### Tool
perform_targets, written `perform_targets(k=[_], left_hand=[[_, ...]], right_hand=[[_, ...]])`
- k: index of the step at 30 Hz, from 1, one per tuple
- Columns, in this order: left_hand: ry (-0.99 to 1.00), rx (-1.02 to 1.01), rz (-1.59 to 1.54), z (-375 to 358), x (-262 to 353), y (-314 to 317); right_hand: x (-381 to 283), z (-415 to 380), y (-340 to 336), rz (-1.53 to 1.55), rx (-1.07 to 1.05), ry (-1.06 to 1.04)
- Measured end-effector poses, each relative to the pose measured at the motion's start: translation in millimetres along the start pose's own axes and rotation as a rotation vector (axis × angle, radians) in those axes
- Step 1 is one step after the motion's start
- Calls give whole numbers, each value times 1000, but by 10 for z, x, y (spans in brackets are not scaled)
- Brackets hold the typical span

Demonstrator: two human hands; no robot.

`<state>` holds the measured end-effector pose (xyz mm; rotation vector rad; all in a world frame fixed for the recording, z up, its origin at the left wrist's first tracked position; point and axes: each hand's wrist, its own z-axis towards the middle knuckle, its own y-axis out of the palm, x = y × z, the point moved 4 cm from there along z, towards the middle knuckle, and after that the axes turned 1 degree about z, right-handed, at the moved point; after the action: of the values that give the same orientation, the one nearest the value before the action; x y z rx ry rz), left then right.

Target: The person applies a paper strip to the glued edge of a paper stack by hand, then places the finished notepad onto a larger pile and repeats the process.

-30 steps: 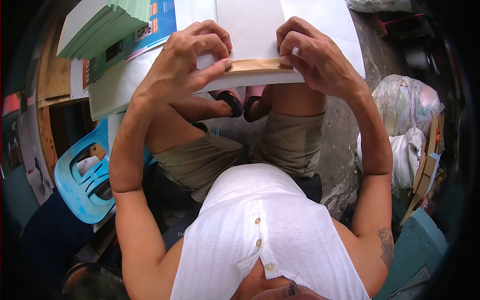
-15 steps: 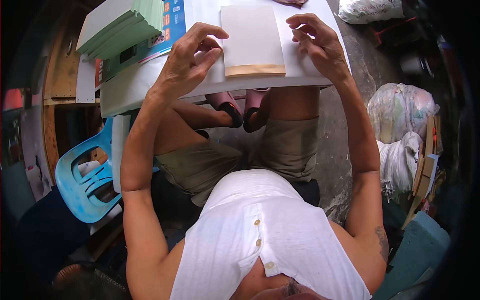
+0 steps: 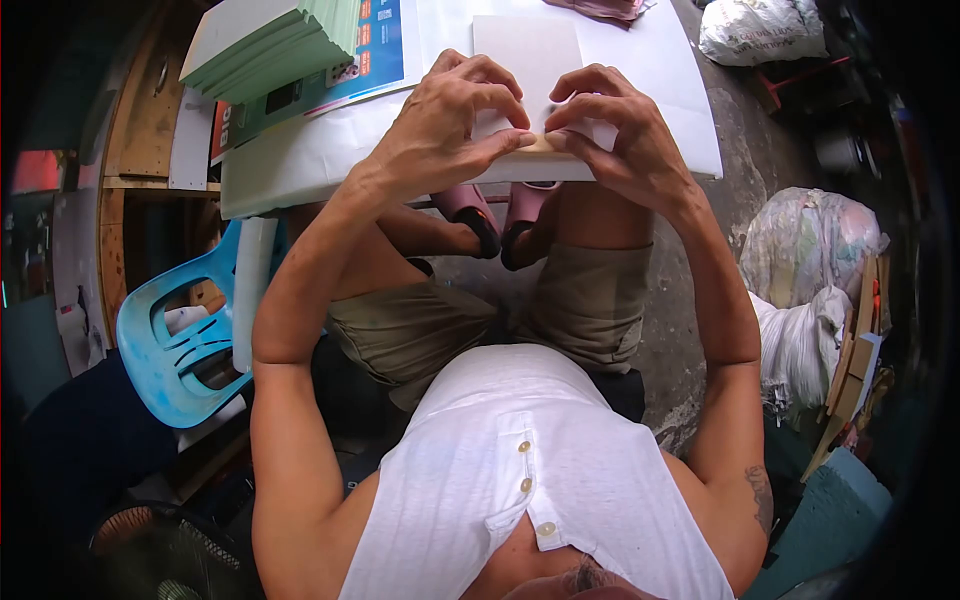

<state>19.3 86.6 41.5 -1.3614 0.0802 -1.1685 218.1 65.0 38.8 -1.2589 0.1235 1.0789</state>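
Note:
On the white-covered table in front of me lies a pale paper pad (image 3: 525,45) with a tan strip (image 3: 541,146) along its near edge. My left hand (image 3: 465,120) is closed in a pinch at that edge, its thumb and curled forefinger close together. Beside it, my right hand (image 3: 622,130) pinches the same edge in a mirrored pose, the two thumbs almost meeting over the strip. Most of the strip and the pad's lower half are hidden behind my fingers.
A stack of green-edged paper (image 3: 270,45) sits at the table's left on a blue printed sheet (image 3: 385,60). Dark pinkish cloth or paper (image 3: 605,8) lies at the far edge. A blue plastic chair (image 3: 165,345) stands at left, filled bags (image 3: 810,245) at right.
Both hands have come inward from either side of the pad to its near edge, and the fingers have closed there. The view has shifted slightly.

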Motion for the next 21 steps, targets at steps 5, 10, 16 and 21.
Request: perform_targets(k=[5, 10, 16, 21], left_hand=[[-15, 3, -2, 39, -25, 23], [-32, -27, -32, 59, -53, 36], [-16, -1, -25, 48, -47, 40], [-22, 38, -35, 20, -24, 61]], right_hand=[[-3, 53, 18, 17, -39, 8], [7, 83, 45, 22, -54, 61], [-25, 71, 84, -67, -49, 27], [-62, 43, 103, -139, -39, -5]])
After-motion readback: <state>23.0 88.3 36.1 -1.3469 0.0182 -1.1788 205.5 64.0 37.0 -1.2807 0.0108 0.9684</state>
